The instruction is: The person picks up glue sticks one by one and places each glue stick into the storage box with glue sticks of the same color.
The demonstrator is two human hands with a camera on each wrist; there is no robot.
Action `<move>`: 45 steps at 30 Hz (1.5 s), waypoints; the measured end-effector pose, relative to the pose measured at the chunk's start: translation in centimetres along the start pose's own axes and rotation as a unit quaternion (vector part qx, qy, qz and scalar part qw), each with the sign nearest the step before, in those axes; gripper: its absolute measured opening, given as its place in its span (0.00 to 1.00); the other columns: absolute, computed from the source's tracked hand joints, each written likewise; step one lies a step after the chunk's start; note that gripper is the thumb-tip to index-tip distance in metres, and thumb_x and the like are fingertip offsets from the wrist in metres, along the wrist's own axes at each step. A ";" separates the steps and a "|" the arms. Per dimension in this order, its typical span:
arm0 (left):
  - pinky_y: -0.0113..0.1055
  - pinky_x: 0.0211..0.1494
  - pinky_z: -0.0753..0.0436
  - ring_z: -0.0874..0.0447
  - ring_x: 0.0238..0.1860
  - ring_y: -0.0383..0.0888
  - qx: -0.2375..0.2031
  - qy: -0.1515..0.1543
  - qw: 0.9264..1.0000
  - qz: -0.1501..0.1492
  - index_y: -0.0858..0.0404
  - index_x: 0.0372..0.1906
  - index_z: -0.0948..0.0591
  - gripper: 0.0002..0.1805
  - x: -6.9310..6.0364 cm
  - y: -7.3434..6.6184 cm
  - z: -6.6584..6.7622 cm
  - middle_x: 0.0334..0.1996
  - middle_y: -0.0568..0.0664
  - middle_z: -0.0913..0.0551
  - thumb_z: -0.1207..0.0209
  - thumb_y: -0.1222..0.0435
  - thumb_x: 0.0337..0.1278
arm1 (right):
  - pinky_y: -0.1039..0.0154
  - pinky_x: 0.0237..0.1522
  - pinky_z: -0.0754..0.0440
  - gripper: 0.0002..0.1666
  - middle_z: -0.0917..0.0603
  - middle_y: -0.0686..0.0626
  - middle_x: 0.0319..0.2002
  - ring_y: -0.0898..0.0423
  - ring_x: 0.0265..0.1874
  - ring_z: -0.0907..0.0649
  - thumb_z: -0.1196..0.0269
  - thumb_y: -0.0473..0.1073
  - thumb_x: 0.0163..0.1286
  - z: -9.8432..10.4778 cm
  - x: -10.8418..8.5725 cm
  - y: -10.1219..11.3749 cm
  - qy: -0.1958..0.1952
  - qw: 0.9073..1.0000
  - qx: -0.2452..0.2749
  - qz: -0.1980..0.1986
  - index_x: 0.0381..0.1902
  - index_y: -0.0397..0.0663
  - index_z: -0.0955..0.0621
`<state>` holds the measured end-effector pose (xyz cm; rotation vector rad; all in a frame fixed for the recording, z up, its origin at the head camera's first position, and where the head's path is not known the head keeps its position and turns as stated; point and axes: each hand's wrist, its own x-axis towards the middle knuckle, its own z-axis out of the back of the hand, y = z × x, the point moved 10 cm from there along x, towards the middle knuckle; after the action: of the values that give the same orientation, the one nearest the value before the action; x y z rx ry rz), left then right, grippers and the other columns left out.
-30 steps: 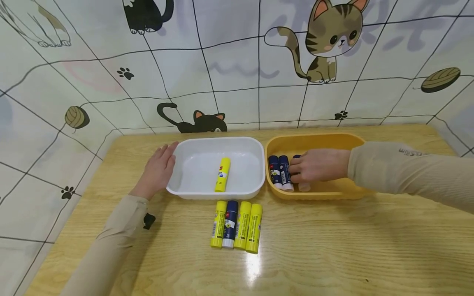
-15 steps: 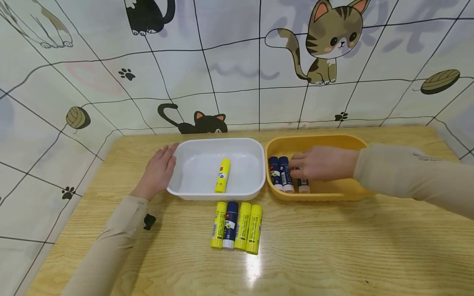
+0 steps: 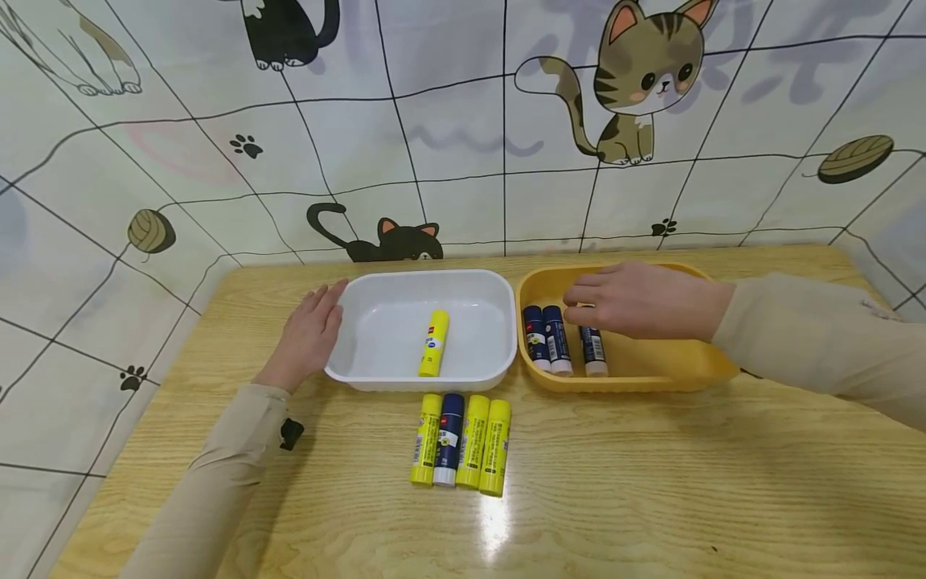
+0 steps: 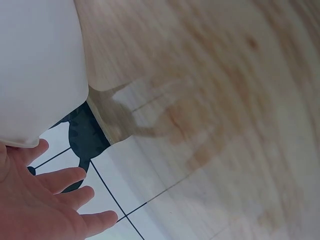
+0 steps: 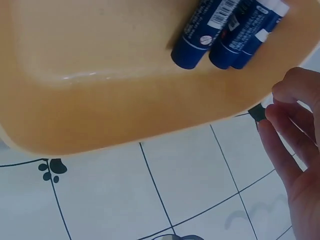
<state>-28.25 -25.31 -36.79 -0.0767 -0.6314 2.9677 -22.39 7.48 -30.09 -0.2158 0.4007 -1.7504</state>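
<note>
My left hand lies against the left end of the white tray, fingers extended; in the left wrist view the thumb touches the tray's rim. One yellow glue stick lies in that tray. Over the orange-yellow tray hovers my right hand, its fingers loosely bent and holding nothing. Inside are three navy glue sticks: two side by side at the left wall and a third navy glue stick a little apart, its top partly behind my fingers. The right wrist view shows the navy sticks apart from my fingertips.
In front of the white tray, a row of several glue sticks lies on the wooden table: yellow ones and one navy stick. A small black object is by my left cuff. A cat-print wall covering rises behind the table.
My right hand has let go of the third navy glue stick, leaving it in the orange-yellow tray, and moved up and back from it. My left hand has stayed put.
</note>
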 end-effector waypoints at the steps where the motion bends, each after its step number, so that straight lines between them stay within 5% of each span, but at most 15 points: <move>1: 0.67 0.68 0.54 0.57 0.71 0.71 0.000 0.000 1.000 0.000 0.63 0.75 0.46 0.27 0.0 0.0 0.0 0.71 0.72 0.49 0.68 0.59 0.77 | 0.58 0.40 0.17 0.21 0.19 0.45 0.42 0.50 0.41 0.20 0.28 0.28 0.53 0.2 0.0 0.0 -0.003 1.000 0.001 -0.001 0.44 0.41 0.21; 19: 0.66 0.69 0.53 0.56 0.71 0.70 -0.001 -0.006 1.000 -0.003 0.63 0.75 0.45 0.28 0.1 0.1 0.1 0.71 0.72 0.48 0.68 0.59 0.77 | 0.61 0.35 0.15 0.17 0.16 0.48 0.40 0.52 0.39 0.19 0.27 0.28 0.51 2.9 0.5 2.5 -0.037 0.996 0.073 -0.035 0.39 0.43 0.19; 26: 0.64 0.70 0.54 0.56 0.71 0.69 -0.003 -0.006 1.000 -0.006 0.63 0.76 0.46 0.28 0.2 -0.1 0.2 0.71 0.72 0.48 0.68 0.59 0.77 | 0.64 0.33 0.17 0.13 0.18 0.50 0.35 0.54 0.34 0.20 0.28 0.31 0.53 4.1 0.8 4.0 -0.077 0.994 0.070 -0.015 0.34 0.43 0.21; 38: 0.63 0.70 0.53 0.54 0.71 0.69 0.001 -0.013 1.000 -0.010 0.65 0.75 0.45 0.27 0.2 0.0 0.2 0.71 0.72 0.47 0.67 0.61 0.77 | 0.64 0.32 0.17 0.19 0.18 0.50 0.35 0.55 0.34 0.19 0.31 0.25 0.46 3.9 1.5 6.3 -0.096 0.991 0.092 0.003 0.36 0.42 0.22; 45: 0.66 0.69 0.54 0.56 0.71 0.70 -0.001 -0.005 1.000 -0.001 0.63 0.75 0.46 0.27 0.2 0.0 0.0 0.71 0.72 0.47 0.68 0.60 0.77 | 0.65 0.36 0.17 0.17 0.17 0.50 0.40 0.55 0.37 0.20 0.29 0.29 0.52 3.1 2.2 7.3 -0.070 0.991 0.113 0.006 0.40 0.43 0.20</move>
<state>-28.46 -25.29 -36.79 -0.0602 -0.6364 2.9669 -15.11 3.63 -30.14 -0.1706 0.0998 -1.7413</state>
